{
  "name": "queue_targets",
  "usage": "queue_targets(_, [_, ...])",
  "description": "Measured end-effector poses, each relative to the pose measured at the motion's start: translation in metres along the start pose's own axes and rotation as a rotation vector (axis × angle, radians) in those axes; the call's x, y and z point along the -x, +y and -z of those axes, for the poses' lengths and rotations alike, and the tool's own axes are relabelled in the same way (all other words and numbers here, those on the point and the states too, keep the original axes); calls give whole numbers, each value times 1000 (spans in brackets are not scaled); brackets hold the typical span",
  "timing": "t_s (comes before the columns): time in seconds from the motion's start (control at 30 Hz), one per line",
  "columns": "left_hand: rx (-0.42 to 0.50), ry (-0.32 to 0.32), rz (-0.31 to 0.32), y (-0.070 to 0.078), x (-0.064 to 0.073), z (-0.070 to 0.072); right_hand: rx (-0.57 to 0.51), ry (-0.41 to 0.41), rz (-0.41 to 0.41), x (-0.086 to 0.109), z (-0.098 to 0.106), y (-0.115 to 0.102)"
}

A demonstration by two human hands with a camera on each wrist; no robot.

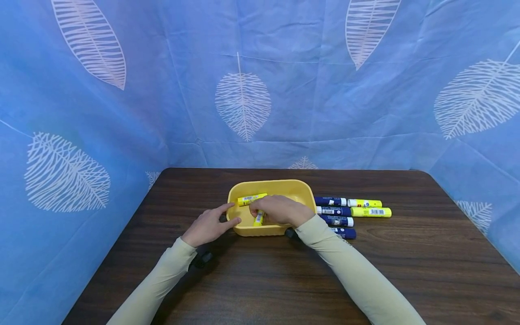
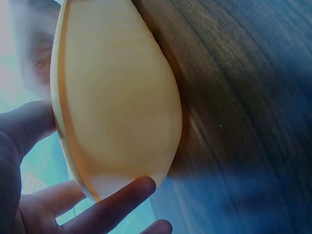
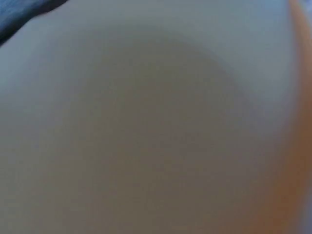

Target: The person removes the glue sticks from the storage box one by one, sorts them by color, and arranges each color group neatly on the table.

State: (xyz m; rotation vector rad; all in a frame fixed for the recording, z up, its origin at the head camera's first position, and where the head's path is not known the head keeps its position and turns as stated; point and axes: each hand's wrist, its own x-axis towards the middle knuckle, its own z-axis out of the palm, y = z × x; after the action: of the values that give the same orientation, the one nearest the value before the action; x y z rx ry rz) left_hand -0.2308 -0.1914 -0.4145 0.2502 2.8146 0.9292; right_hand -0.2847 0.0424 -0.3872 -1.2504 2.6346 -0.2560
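A yellow plastic basin [image 1: 268, 231] stands on the table. At its left end my left hand [image 1: 209, 225] grips it, thumb over the rim and fingers spread along the outer wall; the left wrist view shows that wall [image 2: 122, 92] close up. My right hand [image 1: 280, 210] reaches inside with curled fingers and holds a yellow glue stick [image 1: 258, 219], partly hidden beneath the hand. Another yellow glue stick [image 1: 252, 199] lies against the basin's back left side. The right wrist view is filled by a blurred, close pale surface.
Right of the basin, several dark blue glue sticks [image 1: 337, 221] lie in a column, some partly hidden by the basin and right forearm. Beside them lie two yellow glue sticks, an upper one [image 1: 364, 203] and a lower one [image 1: 371, 212]. Blue leaf-patterned cloth [image 1: 284, 113] hangs behind the dark wooden table [image 1: 260, 280].
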Motion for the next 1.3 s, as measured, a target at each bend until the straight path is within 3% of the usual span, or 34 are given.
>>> queue_targets(0.37, [-13, 8, 7, 1, 1, -1, 3, 174, 57, 28, 19, 4])
queue_targets(0.63, [-10, 9, 4, 2, 2, -1, 98, 345, 59, 63, 25, 13])
queue_targets(0.93, [7, 12, -14, 4, 1, -3, 135, 427, -81, 113, 29, 37])
queue_targets(1.3, [29, 9, 0, 4, 2, -2, 185, 445, -210, 173, 33, 70])
